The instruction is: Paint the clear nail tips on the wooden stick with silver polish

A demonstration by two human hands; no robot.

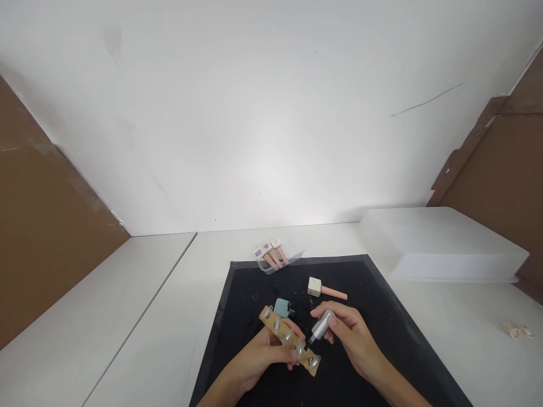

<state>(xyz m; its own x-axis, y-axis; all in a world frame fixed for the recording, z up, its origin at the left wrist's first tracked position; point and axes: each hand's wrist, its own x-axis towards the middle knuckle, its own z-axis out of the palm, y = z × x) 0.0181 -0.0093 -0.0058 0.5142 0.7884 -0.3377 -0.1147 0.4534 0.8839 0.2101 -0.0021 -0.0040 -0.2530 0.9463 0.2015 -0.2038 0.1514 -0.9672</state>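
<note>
pinching a tan strip (281, 332) studded with clear pieces, the left hand (261, 355) has its fingers closed on it over a black mat (377, 305); the right hand's (350, 333) fingers are clamped on a silver cap (322, 323), its dark tip by the strip. the mat lies on a white table (161, 339) before a white wall (254, 141), brown panels (51, 198) either side. a white bin (449, 243) sits at right.
</note>
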